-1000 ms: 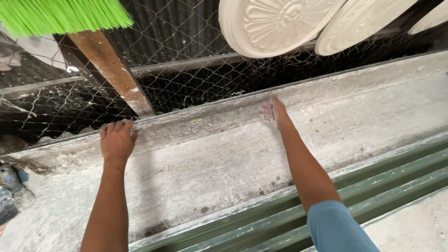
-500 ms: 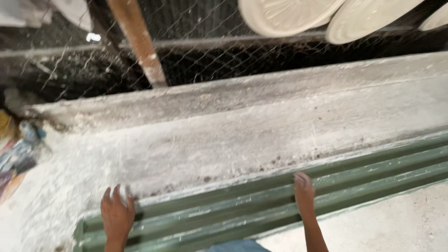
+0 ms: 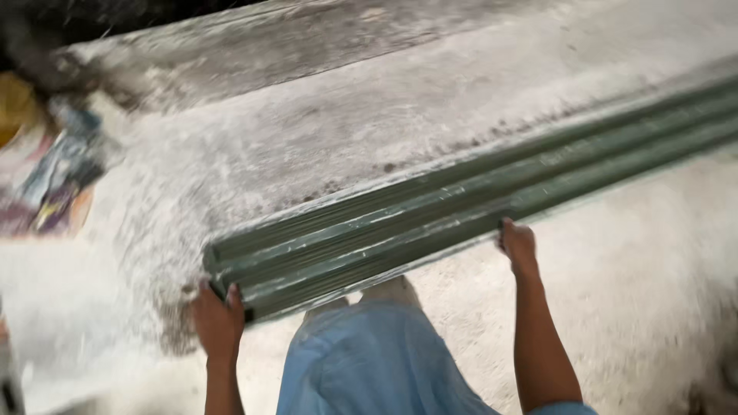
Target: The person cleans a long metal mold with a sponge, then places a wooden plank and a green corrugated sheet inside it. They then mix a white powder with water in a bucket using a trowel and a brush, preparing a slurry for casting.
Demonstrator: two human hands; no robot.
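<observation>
green ribbed mould point(image 3: 461, 207) | dusty white concrete floor point(image 3: 630, 292) | both hands gripping

green mould point(image 3: 477, 207) cut off right, left clutter point(image 3: 54, 177) blurred

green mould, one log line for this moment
left hand grips green ribbed mould end | right hand grips its near edge | dusty white floor

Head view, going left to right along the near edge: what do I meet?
Left hand gripping the green ribbed mould's end → blue-clad leg → right hand on the mould's near edge → dusty white floor.
</observation>
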